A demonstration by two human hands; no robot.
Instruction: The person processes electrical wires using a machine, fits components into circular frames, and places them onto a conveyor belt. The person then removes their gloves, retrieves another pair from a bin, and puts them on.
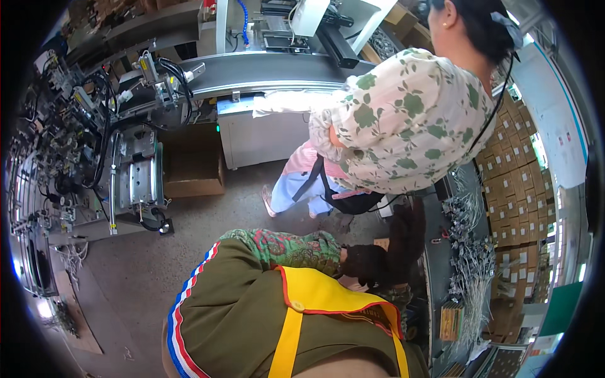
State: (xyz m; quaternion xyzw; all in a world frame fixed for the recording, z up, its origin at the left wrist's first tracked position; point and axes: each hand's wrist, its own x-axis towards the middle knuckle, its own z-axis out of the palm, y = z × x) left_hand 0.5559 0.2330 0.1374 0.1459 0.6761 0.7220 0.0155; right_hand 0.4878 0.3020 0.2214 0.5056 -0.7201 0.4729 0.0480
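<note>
My left arm [287, 249], in a green patterned sleeve cover, bends across in front of my yellow apron [340, 288] toward the right. Only a sliver of my left hand [343, 256] shows at the cuff; its fingers are hidden behind a dark brown, soft-looking thing [367, 262]. What this thing is I cannot make out. It stretches up and right beside the dark bench. Below it lies a pale pinkish patch [357, 285], perhaps part of my right hand, close to a patterned cuff [398, 293]. Whether either hand grips anything does not show.
A co-worker [403, 120] in a leaf-print top stands ahead at a conveyor [265, 70]. Machinery [135, 170] fills the left, beside a cardboard box [192, 160]. Bundled pale cables [476, 271] lie on the right bench, with stacked cartons [513, 189] beyond.
</note>
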